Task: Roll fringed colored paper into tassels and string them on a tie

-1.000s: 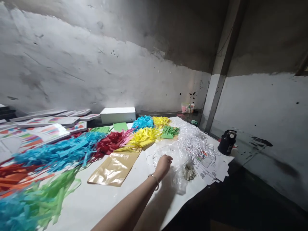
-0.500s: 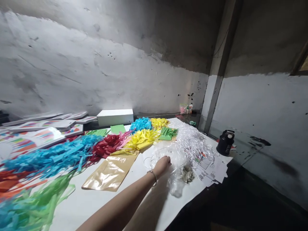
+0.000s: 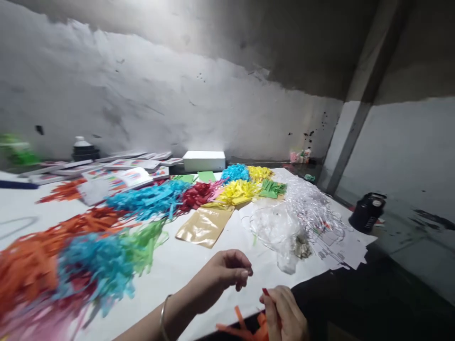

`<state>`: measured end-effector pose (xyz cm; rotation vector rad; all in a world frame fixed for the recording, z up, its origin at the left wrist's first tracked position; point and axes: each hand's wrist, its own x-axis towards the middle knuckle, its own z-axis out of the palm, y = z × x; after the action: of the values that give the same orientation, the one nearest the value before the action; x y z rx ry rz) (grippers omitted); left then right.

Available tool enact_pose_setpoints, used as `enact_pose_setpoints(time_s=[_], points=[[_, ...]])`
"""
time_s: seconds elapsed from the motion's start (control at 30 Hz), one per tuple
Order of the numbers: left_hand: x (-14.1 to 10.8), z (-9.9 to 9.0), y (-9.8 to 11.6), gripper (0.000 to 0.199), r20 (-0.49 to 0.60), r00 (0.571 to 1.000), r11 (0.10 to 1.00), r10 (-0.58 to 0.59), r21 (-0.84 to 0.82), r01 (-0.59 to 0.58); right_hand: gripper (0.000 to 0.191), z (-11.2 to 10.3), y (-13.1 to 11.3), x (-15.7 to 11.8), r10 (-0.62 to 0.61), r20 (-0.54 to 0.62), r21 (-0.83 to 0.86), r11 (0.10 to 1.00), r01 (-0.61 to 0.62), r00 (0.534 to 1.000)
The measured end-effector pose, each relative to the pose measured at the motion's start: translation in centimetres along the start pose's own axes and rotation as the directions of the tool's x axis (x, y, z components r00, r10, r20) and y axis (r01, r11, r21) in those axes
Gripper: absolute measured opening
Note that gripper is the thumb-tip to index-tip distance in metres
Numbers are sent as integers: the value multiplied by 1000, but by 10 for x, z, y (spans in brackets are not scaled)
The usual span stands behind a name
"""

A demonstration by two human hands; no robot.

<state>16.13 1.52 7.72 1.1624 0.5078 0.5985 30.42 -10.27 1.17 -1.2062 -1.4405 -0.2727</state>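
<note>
The flat, rectangular, glossy packet (image 3: 204, 226) is coloured gold; behind it, bright yellow shredded strips (image 3: 240, 190) are seen; in front, thin orange strips (image 3: 261, 330); to its left, multicolour-printed flat white boards (image 3: 137, 177).

I hold matt, papery orange strips (image 3: 262, 327) in my right hand (image 3: 287, 313); my metal-looking bangle (image 3: 162, 318) is smooth and shiny. Beyond: a glossy tan packet (image 3: 205, 226), crinkled clear plastic (image 3: 276, 225), a rough wall (image 3: 227, 113).

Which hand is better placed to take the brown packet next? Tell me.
Probably the left hand: it looks empty and is nearer the brown packet, while the right hand pinches a red strip.
</note>
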Motion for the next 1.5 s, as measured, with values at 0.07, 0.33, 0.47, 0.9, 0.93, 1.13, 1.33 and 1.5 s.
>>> enact_pose_setpoints(time_s=[0.07,0.33,0.47,0.9,0.93,1.13,1.33,1.5], points=[[-31,-6,0,26,-64,996,997,58,-53,-61,21,19,-17,10,-51,57,39,998,49,997],[-112,-31,9,4,-291,916,937,278,293,-191,23,58,-67,4,-161,306,195,975,104,938],[-135,-39,10,7,-276,936,943,218,306,-130,26,62,-75,-1,-202,389,267,958,100,899],[-158,-48,-6,3,-235,910,849,342,491,-193,22,58,-92,3,-384,521,241,923,300,762],[-159,-48,-6,3,-226,912,840,342,508,-190,22,58,-93,2,-363,540,227,932,283,760],[-166,-50,-5,3,-205,930,848,305,504,-167,21,57,-95,-3,-337,567,223,941,254,751],[-174,-51,-6,12,-214,921,856,326,480,-192,20,58,-103,-3,-366,607,329,924,196,705],[-177,-53,-6,15,-168,926,866,338,441,-237,22,62,-107,-8,-332,535,174,943,283,777]])
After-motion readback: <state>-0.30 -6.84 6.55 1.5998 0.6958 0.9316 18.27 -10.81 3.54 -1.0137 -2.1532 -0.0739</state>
